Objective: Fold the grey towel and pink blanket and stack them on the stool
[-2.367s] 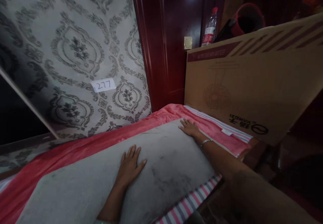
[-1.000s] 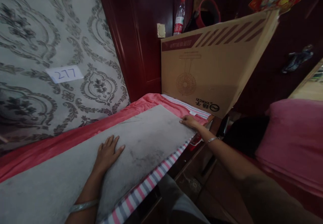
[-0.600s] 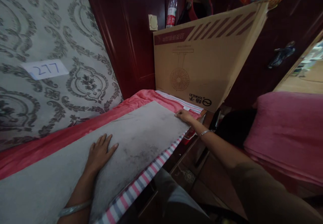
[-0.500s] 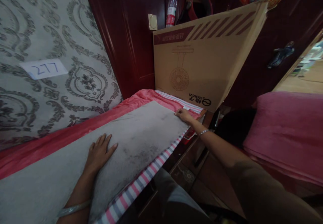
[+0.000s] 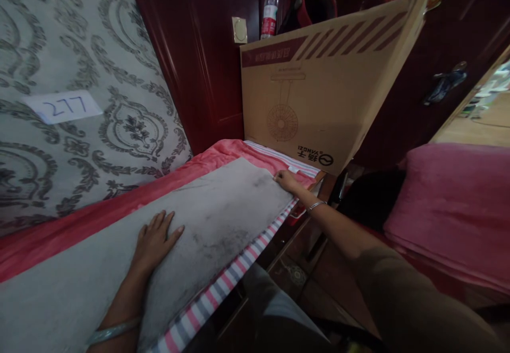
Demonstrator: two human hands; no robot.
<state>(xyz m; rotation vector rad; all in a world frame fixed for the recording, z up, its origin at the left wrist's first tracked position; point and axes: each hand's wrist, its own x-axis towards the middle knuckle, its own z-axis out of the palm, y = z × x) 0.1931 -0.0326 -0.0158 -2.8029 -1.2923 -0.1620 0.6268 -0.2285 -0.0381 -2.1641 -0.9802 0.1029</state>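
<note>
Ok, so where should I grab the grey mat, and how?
Probably pinch the mat by its short end facing the box, coming from the right: it lies flat, so its thin edge should pinch more easily than its broad middle.

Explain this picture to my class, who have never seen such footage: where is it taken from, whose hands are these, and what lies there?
No machine here: a camera worn on a person's head looks forward and down at that person's own bare hands. The left hand lies spread on a long grey sheet; the right hand appears to pinch its edge. A pink blanket shows along the sheet's far side, striped cloth along its near edge. Beyond stands a cardboard box printed with an upside-down fan drawing.
</note>
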